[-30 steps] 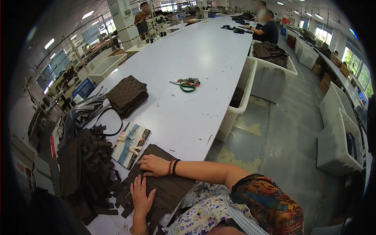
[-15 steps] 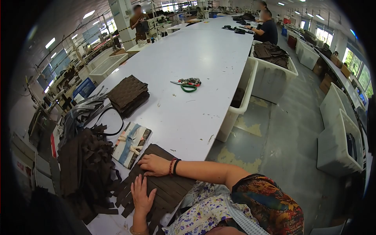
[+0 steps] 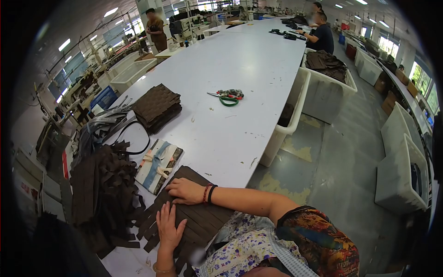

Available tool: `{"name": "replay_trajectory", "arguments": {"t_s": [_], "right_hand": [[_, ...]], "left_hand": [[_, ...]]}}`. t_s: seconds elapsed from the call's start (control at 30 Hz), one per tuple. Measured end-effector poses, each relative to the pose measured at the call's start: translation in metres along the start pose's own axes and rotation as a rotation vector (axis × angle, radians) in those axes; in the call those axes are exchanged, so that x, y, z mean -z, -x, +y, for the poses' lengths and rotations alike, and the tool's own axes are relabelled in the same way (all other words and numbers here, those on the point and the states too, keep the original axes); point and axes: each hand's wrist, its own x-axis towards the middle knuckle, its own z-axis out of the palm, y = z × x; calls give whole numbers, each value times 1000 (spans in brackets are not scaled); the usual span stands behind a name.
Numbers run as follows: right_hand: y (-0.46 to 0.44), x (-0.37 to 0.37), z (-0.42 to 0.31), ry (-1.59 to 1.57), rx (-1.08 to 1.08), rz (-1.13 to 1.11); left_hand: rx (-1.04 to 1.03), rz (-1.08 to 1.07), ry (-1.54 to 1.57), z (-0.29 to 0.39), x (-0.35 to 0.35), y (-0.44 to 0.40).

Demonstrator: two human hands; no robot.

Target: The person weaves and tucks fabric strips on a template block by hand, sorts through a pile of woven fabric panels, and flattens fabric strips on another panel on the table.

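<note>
A piece of dark brown strips laid side by side and partly woven (image 3: 207,224) lies at the table's near edge. My left hand (image 3: 170,227) rests flat on its left part, fingers stretched out. Across its upper part, my right hand (image 3: 187,190) has its fingers bent together on a strip at the far left edge; the fingertips are partly hidden. Just beyond is a flat whitish block (image 3: 159,165) with blue and cream bands tied round it. Left of my hands, a heap of loose brown strips (image 3: 110,184) hangs over the table edge.
A stack of woven brown pieces (image 3: 158,108) and green-handled scissors (image 3: 229,101) lie farther up the long white table (image 3: 221,138). Grey strips (image 3: 99,129) lie at left. White bins (image 3: 286,131) line the right side. Co-workers (image 3: 322,37) stand or sit at the far end.
The view has shifted slightly, so the table items appear a little to the right. Both hands stay almost in place on the brown strips. A far co-worker at left has turned.
</note>
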Motion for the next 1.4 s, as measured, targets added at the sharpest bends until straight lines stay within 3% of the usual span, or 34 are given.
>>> {"name": "replay_trajectory", "arguments": {"t_s": [1.4], "right_hand": [[5, 3, -5, -8, -10, -44]], "left_hand": [[-15, 48, -19, 3, -1, 5]]}}
